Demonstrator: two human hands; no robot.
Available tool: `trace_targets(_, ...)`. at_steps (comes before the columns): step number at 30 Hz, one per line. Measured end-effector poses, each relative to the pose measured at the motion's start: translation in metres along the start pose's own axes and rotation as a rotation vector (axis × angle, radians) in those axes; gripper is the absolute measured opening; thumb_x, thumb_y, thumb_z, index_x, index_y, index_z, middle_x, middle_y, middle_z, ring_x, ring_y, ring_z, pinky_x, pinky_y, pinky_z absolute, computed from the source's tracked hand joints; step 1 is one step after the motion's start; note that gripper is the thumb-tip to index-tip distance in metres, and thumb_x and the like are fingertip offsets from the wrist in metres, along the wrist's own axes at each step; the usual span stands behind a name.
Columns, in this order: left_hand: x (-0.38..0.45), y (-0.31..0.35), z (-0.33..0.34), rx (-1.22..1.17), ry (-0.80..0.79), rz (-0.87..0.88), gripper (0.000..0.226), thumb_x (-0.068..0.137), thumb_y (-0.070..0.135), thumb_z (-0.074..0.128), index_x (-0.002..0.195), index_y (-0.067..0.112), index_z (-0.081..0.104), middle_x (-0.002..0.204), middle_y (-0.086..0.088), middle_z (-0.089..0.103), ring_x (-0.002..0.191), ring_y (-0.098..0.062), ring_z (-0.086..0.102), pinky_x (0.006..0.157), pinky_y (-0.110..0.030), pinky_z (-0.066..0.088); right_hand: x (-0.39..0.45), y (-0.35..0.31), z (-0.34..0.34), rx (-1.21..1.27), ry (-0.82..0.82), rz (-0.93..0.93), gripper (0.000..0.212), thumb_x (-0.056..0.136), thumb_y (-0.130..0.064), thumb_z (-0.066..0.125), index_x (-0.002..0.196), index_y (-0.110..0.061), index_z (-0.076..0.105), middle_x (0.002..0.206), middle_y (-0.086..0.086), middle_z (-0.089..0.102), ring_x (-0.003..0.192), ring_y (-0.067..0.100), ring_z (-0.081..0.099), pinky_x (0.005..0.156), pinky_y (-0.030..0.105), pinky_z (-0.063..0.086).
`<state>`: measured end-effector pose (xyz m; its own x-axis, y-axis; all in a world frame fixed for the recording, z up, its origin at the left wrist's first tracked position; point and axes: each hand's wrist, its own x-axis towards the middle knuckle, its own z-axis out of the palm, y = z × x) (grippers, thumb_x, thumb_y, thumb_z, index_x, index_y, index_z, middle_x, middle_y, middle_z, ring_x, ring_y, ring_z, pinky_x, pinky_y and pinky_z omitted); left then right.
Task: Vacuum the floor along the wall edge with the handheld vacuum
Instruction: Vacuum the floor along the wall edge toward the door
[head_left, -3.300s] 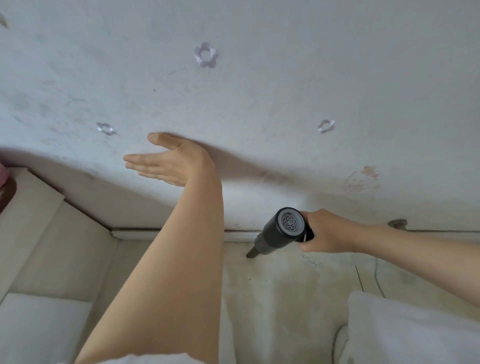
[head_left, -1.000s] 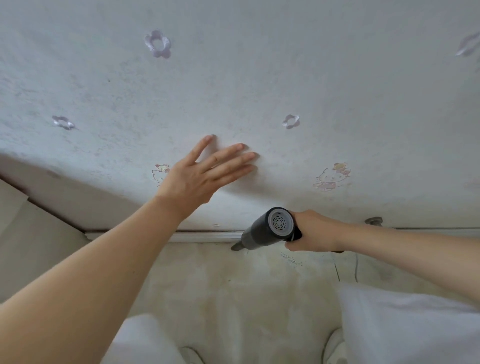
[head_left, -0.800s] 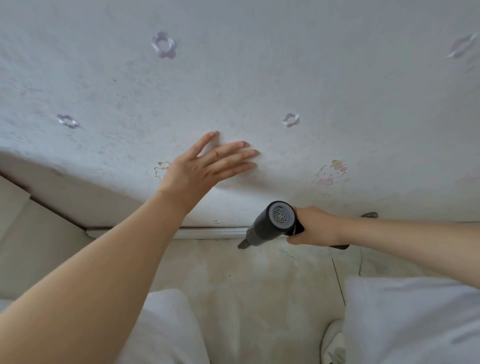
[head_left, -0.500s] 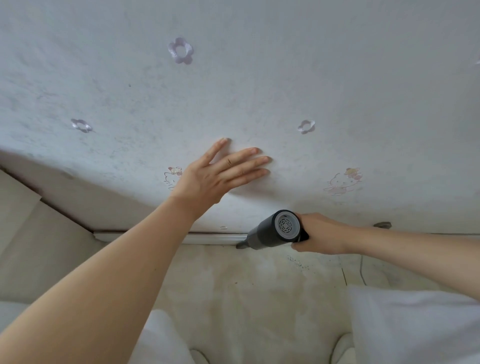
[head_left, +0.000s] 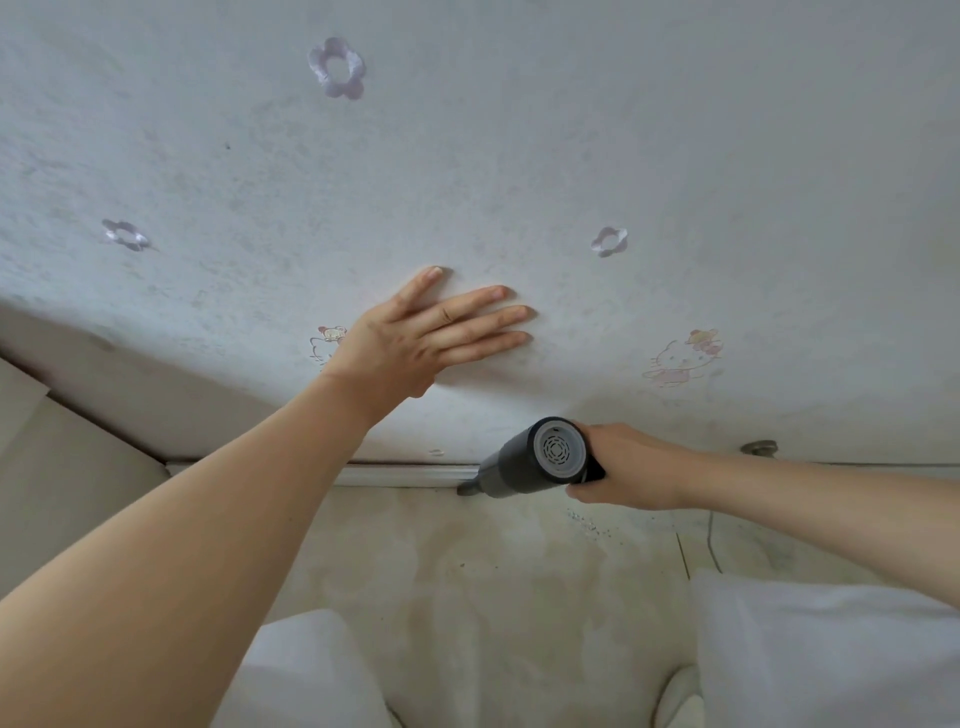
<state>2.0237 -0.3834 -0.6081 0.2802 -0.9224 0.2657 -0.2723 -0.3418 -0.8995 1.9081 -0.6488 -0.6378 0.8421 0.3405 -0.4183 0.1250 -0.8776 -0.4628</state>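
One wall, white and rough-textured, fills the upper half of the head view. It meets a pale, stained floor along a white skirting strip.

Left hand: laid flat against the wall, fingers straight and slightly spread, palm on the surface, holding nothing. The forearm runs in from the lower left.

Right hand: fingers curled round the rear grip of the handheld vacuum, holding it firmly. The forearm enters from the right edge.

The handheld vacuum is a dark grey cylinder with a pale round vented end cap facing the camera. It slopes down and to the left. Its narrow nozzle tip sits at the junction of floor and skirting strip; actual contact with the floor cannot be confirmed.

White fabric covers the lower right corner, with more at bottom centre.

Wall markings: three pale lilac flower decals, one high up, one at the left, one right of the left hand. Two faded cartoon cat stickers, one at the right, one partly hidden behind the left wrist.

A small cluster of specks lies on the floor just below the right hand. A small grey metal fitting sits at the wall base beyond the right wrist.
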Motion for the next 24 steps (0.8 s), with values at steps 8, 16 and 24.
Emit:
trace_targets(8,0.000,0.003,0.000,-0.018,0.024,-0.007,0.108,0.076,0.042,0.064,0.158,0.031,-0.005,0.165,0.007,-0.009,0.150,-0.021,-0.004,0.119,-0.055,-0.004,-0.014,0.014,-0.008,-0.009,0.011,0.082,0.027,0.081,-0.028,0.062,0.104,-0.026,0.048,0.090,0.001,0.064,0.080,0.020,0.062,0.072,0.036,0.052)
trace_targets(16,0.000,0.006,0.000,-0.039,0.025,-0.010,0.102,0.080,0.034,0.063,0.158,0.031,-0.003,0.165,0.007,-0.007,0.150,-0.022,-0.003,0.119,-0.056,-0.003,-0.024,0.018,-0.006,0.001,-0.012,0.104,0.027,0.079,-0.027,0.061,0.101,-0.031,0.046,0.088,0.002,0.066,0.081,0.023,0.063,0.073,0.039,0.053)
trace_targets(24,-0.001,0.009,-0.004,-0.093,0.013,0.017,0.081,0.091,0.004,0.036,0.158,0.031,0.000,0.165,0.011,0.002,0.151,-0.014,0.011,0.118,-0.055,0.005,-0.017,0.003,-0.012,-0.025,-0.037,0.107,0.032,0.077,-0.022,0.065,0.076,-0.039,0.038,0.079,-0.005,0.059,0.070,0.013,0.055,0.065,0.025,0.046)
